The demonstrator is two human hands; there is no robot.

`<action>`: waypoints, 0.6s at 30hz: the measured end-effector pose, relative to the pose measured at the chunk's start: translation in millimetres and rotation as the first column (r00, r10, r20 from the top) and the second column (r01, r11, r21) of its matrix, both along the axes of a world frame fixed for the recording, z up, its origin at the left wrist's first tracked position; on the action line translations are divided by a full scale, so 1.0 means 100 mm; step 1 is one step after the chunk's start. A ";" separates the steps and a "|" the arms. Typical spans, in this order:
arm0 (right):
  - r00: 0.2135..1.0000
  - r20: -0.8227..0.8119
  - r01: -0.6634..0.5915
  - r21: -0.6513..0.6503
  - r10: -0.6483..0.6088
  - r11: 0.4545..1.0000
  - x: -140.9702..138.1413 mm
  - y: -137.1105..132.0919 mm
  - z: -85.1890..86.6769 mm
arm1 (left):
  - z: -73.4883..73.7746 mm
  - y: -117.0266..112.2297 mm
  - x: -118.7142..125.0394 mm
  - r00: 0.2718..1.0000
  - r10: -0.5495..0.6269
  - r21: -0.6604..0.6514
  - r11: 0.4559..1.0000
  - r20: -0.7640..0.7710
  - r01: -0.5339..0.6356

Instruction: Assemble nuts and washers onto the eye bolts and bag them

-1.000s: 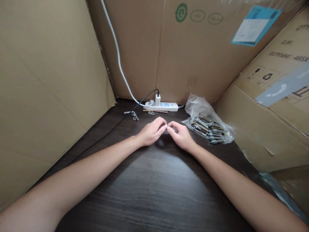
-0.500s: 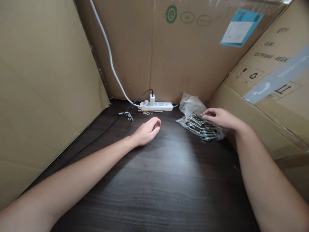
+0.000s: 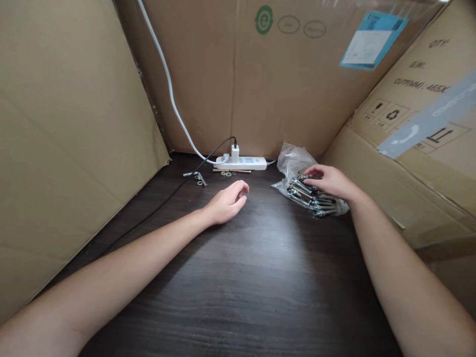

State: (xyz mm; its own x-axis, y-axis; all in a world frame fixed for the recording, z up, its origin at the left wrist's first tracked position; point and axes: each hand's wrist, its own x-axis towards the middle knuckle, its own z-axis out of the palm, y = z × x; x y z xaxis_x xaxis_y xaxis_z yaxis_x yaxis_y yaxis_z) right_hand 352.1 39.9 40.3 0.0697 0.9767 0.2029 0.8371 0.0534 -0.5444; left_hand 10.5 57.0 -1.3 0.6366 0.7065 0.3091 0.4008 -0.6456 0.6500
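Note:
On the right, a clear plastic bag (image 3: 296, 161) lies with its mouth spread, full of metal expansion bolts (image 3: 303, 191). My right hand (image 3: 329, 181) reaches over the pile, its thumb and fingers closed on a bolt (image 3: 302, 177) at the top; the fingers partly hide it. My left hand (image 3: 226, 202) rests on the dark tabletop (image 3: 238, 287), fingers loosely curled, with a gap between thumb and fingertips and nothing visible in it. Beyond it lie a long thin rod (image 3: 231, 171) and several washers (image 3: 228, 174).
A white power strip (image 3: 251, 162) with a plugged-in adapter (image 3: 235, 153) stands at the back. A black cable (image 3: 163, 201) crosses the left side. Loose metal sleeves (image 3: 202, 179) lie near it. Cardboard boxes (image 3: 201, 74) wall in the left, back and right.
My right hand has shifted left over the bolts, its fingertips nearer the bag's mouth. My left hand has stayed in place.

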 end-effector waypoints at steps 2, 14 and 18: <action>1.000 -0.029 -0.009 0.003 0.009 1.000 -0.01 0.00 -0.01 | 0.00 0.00 0.00 1.000 0.004 -0.003 1.000 0.000 -0.004; 1.000 0.014 -0.017 -0.049 0.017 0.999 0.05 0.02 -0.05 | -0.01 0.00 0.01 1.000 0.008 -0.009 1.000 0.009 -0.008; 0.998 0.055 -0.015 -0.078 0.019 0.997 0.05 0.01 -0.02 | 0.01 -0.02 0.01 1.000 0.010 -0.012 1.000 -0.001 -0.010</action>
State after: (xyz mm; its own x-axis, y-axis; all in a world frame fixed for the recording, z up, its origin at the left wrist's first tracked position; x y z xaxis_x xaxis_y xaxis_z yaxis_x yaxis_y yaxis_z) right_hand 357.0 41.2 38.3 0.0436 0.9906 0.1294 0.8654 0.0273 -0.5004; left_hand 11.3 54.6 -0.5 0.6302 0.7164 0.2995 0.4077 -0.6336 0.6575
